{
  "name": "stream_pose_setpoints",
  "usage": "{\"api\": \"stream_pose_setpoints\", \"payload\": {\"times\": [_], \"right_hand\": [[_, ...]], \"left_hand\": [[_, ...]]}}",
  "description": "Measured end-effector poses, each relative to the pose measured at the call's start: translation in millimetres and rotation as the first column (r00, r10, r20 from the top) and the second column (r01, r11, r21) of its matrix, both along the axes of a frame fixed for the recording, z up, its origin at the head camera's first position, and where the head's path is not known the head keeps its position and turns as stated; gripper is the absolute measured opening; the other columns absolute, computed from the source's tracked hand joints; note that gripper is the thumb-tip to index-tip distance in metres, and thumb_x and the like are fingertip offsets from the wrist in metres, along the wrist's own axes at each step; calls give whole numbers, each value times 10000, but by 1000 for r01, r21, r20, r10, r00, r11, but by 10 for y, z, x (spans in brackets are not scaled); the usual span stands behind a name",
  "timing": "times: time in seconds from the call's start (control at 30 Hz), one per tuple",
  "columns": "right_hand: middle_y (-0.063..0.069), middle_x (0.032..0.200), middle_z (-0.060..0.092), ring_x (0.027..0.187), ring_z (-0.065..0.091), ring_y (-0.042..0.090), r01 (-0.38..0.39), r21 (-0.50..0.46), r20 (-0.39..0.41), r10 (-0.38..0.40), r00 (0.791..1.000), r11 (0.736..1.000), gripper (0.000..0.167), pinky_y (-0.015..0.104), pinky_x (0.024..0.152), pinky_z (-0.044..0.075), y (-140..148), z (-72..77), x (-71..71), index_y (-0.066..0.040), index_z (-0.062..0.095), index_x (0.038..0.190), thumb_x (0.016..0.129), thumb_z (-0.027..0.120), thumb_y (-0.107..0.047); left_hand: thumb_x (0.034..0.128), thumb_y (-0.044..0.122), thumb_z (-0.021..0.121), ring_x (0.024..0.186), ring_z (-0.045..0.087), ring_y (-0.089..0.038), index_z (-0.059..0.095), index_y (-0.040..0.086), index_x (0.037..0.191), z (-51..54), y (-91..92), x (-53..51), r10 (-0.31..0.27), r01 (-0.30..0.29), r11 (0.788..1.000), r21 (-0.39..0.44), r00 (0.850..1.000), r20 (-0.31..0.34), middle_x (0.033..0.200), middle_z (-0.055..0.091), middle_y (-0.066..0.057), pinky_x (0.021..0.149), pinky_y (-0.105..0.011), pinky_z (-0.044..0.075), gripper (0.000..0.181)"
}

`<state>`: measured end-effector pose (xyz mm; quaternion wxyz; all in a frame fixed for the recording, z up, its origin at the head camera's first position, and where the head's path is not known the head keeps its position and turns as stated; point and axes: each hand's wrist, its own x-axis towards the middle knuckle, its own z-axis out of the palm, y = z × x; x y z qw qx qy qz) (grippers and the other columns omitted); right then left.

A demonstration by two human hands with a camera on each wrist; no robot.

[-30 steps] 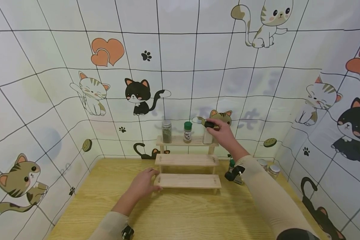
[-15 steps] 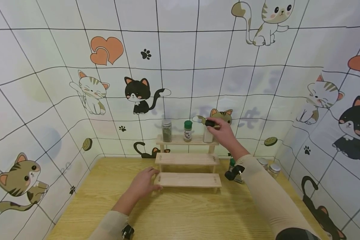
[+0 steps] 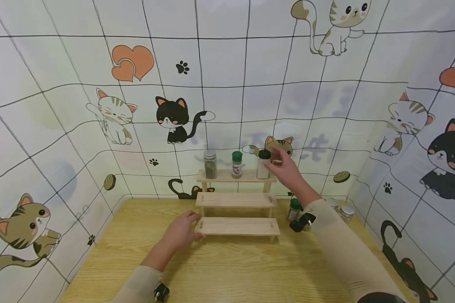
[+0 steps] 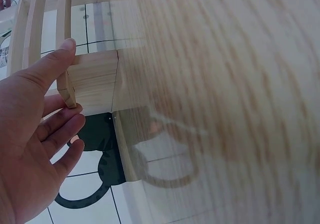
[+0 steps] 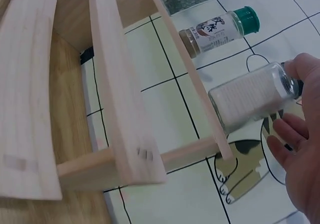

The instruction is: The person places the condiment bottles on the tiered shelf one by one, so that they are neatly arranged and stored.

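Note:
A three-step wooden rack (image 3: 236, 200) stands on the table against the wall. My left hand (image 3: 179, 232) pinches the left end of its lowest board, thumb on top and fingers below, as the left wrist view shows. On the top step, at the right end, a glass jar of white contents with a black cap (image 3: 263, 164) stands upright. My right hand (image 3: 286, 170) is beside that cap with its fingers spread. In the right wrist view the thumb is close to the cap; whether it touches is unclear. A green-capped seasoning bottle (image 3: 236, 165) and a jar of dried herbs (image 3: 210, 165) share that step.
Right of the rack on the table (image 3: 227, 269) stands another green-capped bottle (image 3: 294, 209). Jars with silvery lids (image 3: 346, 213) stand farther right, partly behind the right sleeve. A cat-patterned wall covering (image 3: 223, 63) encloses the back and sides.
My right hand has let go of the black-capped jar and shifted slightly right, so the cap now shows fully. The jar stays in place. My left hand has not moved.

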<state>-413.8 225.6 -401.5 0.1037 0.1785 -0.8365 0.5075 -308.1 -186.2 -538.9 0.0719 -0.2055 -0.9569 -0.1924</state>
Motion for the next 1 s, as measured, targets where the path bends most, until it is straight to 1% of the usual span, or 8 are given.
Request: {"api": "stream_pose_setpoints", "payload": {"times": [0.07,0.2,0.3,0.43,0.63,0.77,0.87,1.0], "right_hand": [[201,1615,466,1474,469,418,15,15,-6,-15,1000,1000,704,605,1209,420,91,-34,72,-70,389,1684,1121,694,-363],[242,1586,479,1430,498,458,55,63,-42,-53,998,996,582,628,1165,438,287,-111,233,5,474,1610,1143,662,-287],[235,1563,488,1401,510,464,83,105,-47,-79,996,991,543,628,1140,447,438,-174,358,1,512,1579,1150,646,-304],[231,1532,498,1372,521,473,120,165,-46,-114,992,979,519,634,1115,461,614,-263,533,-5,535,1549,1154,632,-327],[260,1475,520,1321,546,481,178,228,-58,-169,984,957,471,628,1053,505,802,-408,799,23,553,1524,1149,642,-248],[294,1432,538,1288,557,496,206,272,-66,-196,978,940,472,652,1031,513,899,-514,944,47,558,1511,1129,676,-204],[309,1402,552,1258,576,507,239,325,-72,-228,971,915,484,678,994,522,970,-620,1018,43,581,1495,1114,707,-228],[319,1355,564,1194,607,504,283,379,-85,-271,959,881,492,673,921,543,1039,-794,1067,27,616,1474,1093,744,-257]], "left_hand": [[857,399,980,1193,692,-392,712,17,1427,-3,-5,-8,-2,2,1000,3,1000,4,1326,675,-148,1042,-565,583,737],[844,414,988,1194,693,-387,720,38,1426,-16,-23,-31,18,-18,1000,-8,1000,6,1330,677,-142,1045,-556,584,743],[840,414,992,1187,693,-379,726,42,1421,-19,-38,-38,26,-26,1000,-13,1000,10,1319,676,-134,1037,-551,587,739],[844,408,991,1178,692,-370,727,37,1422,-13,-46,-26,20,-20,1000,-4,1000,18,1302,674,-129,1031,-548,589,735],[847,427,985,1182,686,-343,729,47,1425,-23,-37,-23,14,-14,1000,-20,1000,-1,1309,668,-112,1026,-526,592,738],[842,423,988,1194,683,-345,735,42,1411,-18,-29,-15,1,-1,1000,-22,1000,-18,1313,670,-115,1033,-527,589,729],[844,419,987,1209,681,-357,733,34,1408,-10,-24,-8,-10,10,1000,-19,1000,-19,1320,672,-125,1048,-538,583,728],[851,422,982,1212,684,-366,727,33,1413,-8,-14,-6,-12,11,1000,-21,1000,-13,1328,673,-130,1051,-548,582,729]]}}
